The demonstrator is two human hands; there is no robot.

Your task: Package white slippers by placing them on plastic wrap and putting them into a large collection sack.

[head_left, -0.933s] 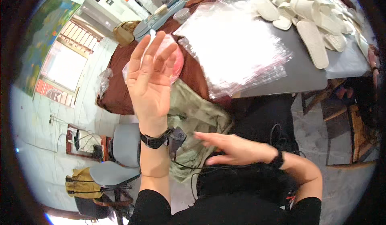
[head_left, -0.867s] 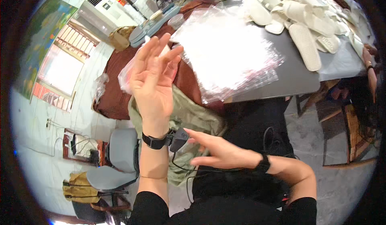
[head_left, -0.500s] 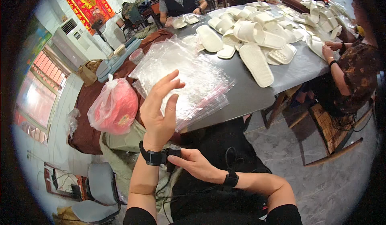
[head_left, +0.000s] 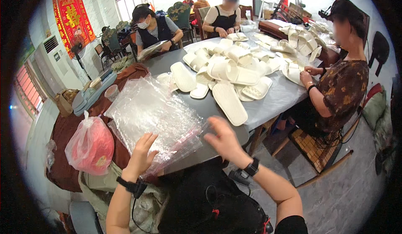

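Note:
My left hand (head_left: 142,155) is raised by the table's near edge, fingers apart and nothing in it. It is nearest to a stack of clear plastic bags (head_left: 153,116) lying on the grey table (head_left: 214,144). To its right, my right hand (head_left: 224,138) hovers over the table edge, slightly blurred, its fingers spread and holding nothing. Both wrists wear black bands with small devices. Just beyond my right hand a cream slipper (head_left: 229,103) lies sole up, at the near side of a heap of cream slippers (head_left: 234,69).
A pink bundle in a clear bag (head_left: 94,146) sits left on brown cloth (head_left: 63,158). A co-worker (head_left: 341,75) handles a slipper at right; two more sit at the far side. A wooden chair (head_left: 312,150) stands at right. Cables (head_left: 213,196) hang near my lap.
My right hand has let go of the device on my left wrist and moved right toward the table. My left hand is lower. The view has turned up and right, showing more people.

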